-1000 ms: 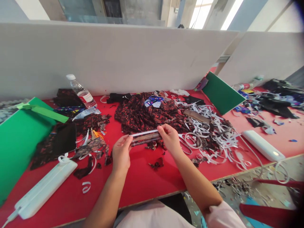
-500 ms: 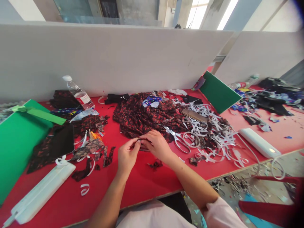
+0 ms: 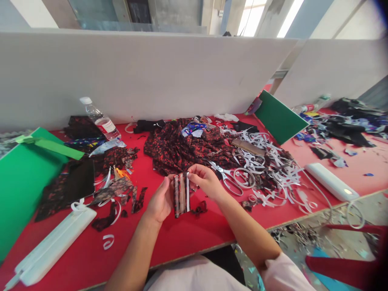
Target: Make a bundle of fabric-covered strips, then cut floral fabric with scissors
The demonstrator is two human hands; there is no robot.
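A small strip of dark flowered fabric [image 3: 182,194] with a white band down its right side hangs upright between my hands. My left hand [image 3: 162,200] grips its left edge, with the fingers partly behind it. My right hand [image 3: 206,182] pinches its upper right corner at the white band. Just beyond my hands lies a large crumpled heap of dark red-flowered cloth [image 3: 172,145]. Scissors [image 3: 227,178] with white handles rest to the right of my right hand. A dark fabric scrap [image 3: 200,207] lies on the red table [image 3: 182,242] below my hands.
White ribbon strips [image 3: 281,178] pile up on the right, near a slanted green board [image 3: 280,117]. At the left are a water bottle [image 3: 101,120], a black phone-like slab [image 3: 80,182], a long white device [image 3: 54,246] and another green board [image 3: 27,190]. A grey partition [image 3: 151,76] runs behind.
My hands were pinched together at the fingertips around something small and dark. They have moved slightly apart, and the fabric strip with its white band now shows between them.
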